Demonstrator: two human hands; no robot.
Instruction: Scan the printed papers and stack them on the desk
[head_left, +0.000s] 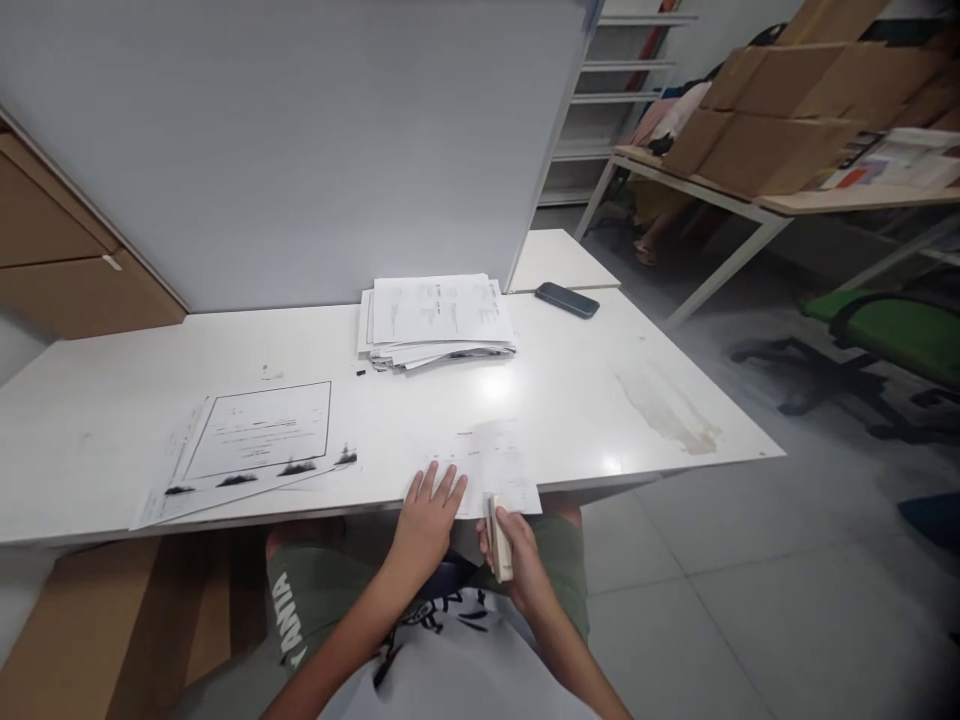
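My right hand (520,550) is wrapped round a cream stapler (500,550), whose front end is at the near edge of a white printed sheet (499,465). Whether its jaws are around the paper or only beside it, I cannot tell. My left hand (430,513) lies with its fingers stretched out on the same sheet, left of the stapler. That sheet hangs slightly over the front edge of the white table (585,390). Further left lie overlapping printed pages (262,435), the top one with a black frame and dark smudges.
A thick pile of papers (439,315) stands at the back by a grey partition (322,150). A dark phone (568,299) lies right of it. Cardboard boxes (82,290) are at the left. On the right are a green chair (892,330) and another table with boxes (772,150); a person is partly visible behind.
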